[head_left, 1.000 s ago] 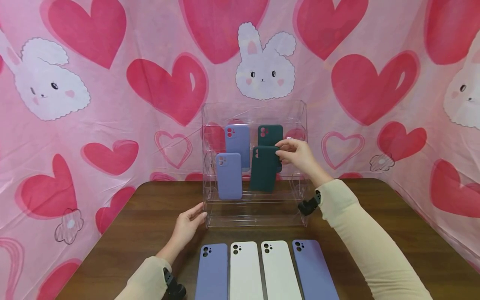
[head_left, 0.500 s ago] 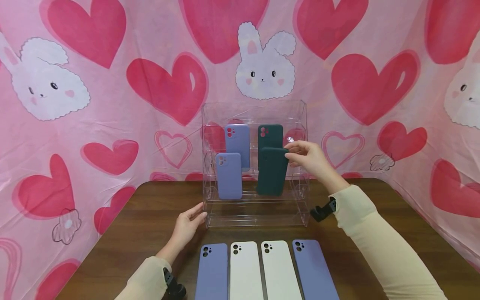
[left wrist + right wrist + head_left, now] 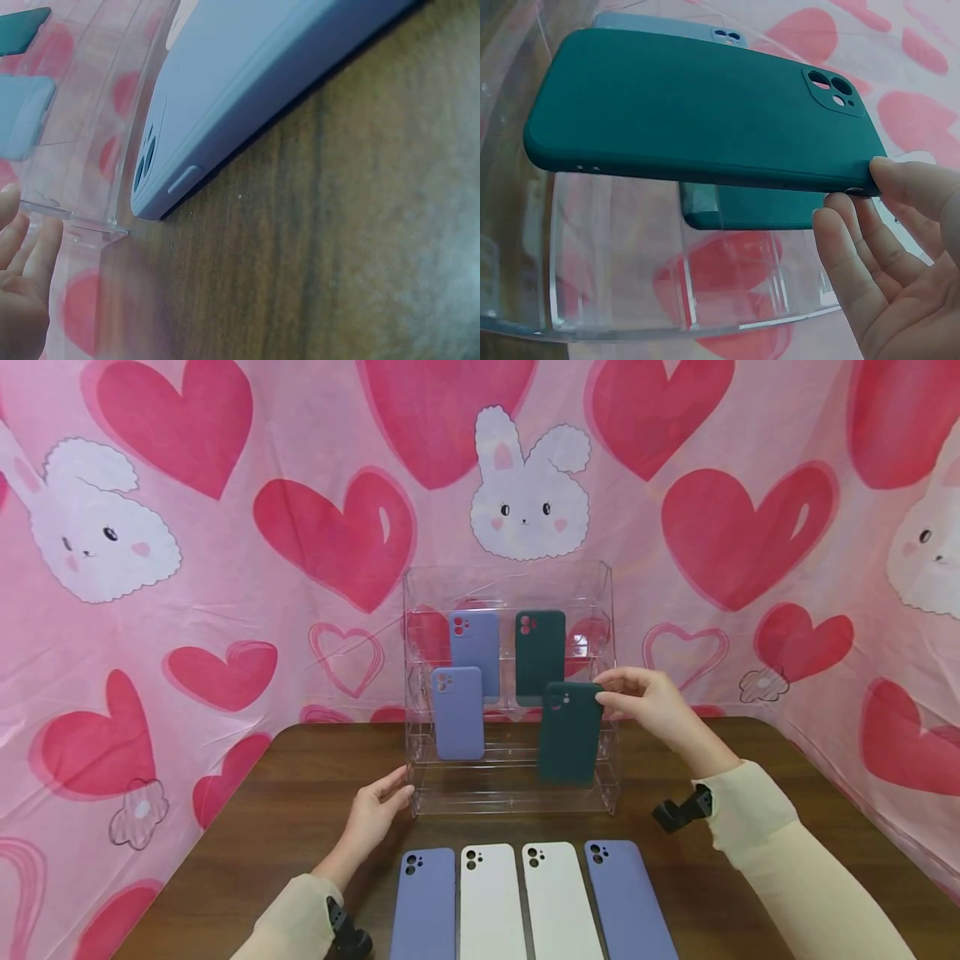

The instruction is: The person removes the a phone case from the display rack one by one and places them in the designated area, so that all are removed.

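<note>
My right hand (image 3: pixel 648 710) pinches a dark green phone case (image 3: pixel 572 735) at its top right corner, in front of the clear acrylic stand (image 3: pixel 510 802). The right wrist view shows thumb and fingertips on that corner, beside the camera cutout. My left hand (image 3: pixel 375 810) touches the stand's lower left side with extended fingers (image 3: pixel 45 251). Two lavender cases, an upper one (image 3: pixel 476 643) and a lower one (image 3: pixel 459 714), stand on its left tiers. Another green case (image 3: pixel 540 652) stands upper right, behind the held one.
On the brown wooden table (image 3: pixel 247 860), in front of the stand, lies a row of cases: a lavender one (image 3: pixel 424 902), two white ones (image 3: pixel 491 902) and another lavender one (image 3: pixel 630 897). A pink heart-patterned cloth (image 3: pixel 337 410) hangs behind.
My right hand has drawn the green case down and to the right, away from the middle tier, uncovering more of the green case behind. The left hand has stayed at the stand's side.
</note>
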The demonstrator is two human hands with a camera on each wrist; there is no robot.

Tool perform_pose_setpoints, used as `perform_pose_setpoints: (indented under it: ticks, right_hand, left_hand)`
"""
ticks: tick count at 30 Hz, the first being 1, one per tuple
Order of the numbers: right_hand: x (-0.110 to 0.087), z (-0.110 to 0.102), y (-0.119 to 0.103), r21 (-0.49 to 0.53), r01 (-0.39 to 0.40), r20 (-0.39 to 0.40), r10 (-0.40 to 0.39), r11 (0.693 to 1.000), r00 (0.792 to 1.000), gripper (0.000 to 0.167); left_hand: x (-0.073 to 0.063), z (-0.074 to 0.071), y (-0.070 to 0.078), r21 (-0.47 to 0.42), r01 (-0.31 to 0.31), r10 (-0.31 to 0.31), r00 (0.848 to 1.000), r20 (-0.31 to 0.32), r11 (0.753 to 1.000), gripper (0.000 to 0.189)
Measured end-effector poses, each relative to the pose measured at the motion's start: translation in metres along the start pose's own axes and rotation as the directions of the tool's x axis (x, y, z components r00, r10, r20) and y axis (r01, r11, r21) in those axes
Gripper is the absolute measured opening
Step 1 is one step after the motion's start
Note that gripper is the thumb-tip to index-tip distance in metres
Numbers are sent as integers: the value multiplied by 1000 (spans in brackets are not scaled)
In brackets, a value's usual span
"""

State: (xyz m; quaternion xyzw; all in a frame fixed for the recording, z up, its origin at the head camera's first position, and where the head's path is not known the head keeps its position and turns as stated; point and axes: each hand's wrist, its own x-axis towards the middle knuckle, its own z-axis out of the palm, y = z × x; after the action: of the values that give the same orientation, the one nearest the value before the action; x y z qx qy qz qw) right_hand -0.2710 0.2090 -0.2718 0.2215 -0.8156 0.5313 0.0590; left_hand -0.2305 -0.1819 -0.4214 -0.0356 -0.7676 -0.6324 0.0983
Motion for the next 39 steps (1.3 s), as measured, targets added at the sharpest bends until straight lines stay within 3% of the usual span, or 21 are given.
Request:
perform_pose_setpoints:
  ticks: [14,22,35,39]
  right_hand:
    - [-37,-6,27,28,-60,87,58,998,995,32]
    - [-57,-23,43,32,-115,156,109,993,982,32]
    - [-91,-66,101,123,-216,307,170,969,936,17]
    - [-100,-73,117,210,-272,381,177,939,907,21]
  left_hand:
    - [0,0,-3,-2,9,-9,1000,-8,1000,42]
    - [1,-1,-3,5,10,-10,1000,-4,1000,42]
    - [2,0,-4,-9,4,-4,1000,-13,1000,42]
    - [1,0,-5,3,-5,5,1000,-9,1000,42]
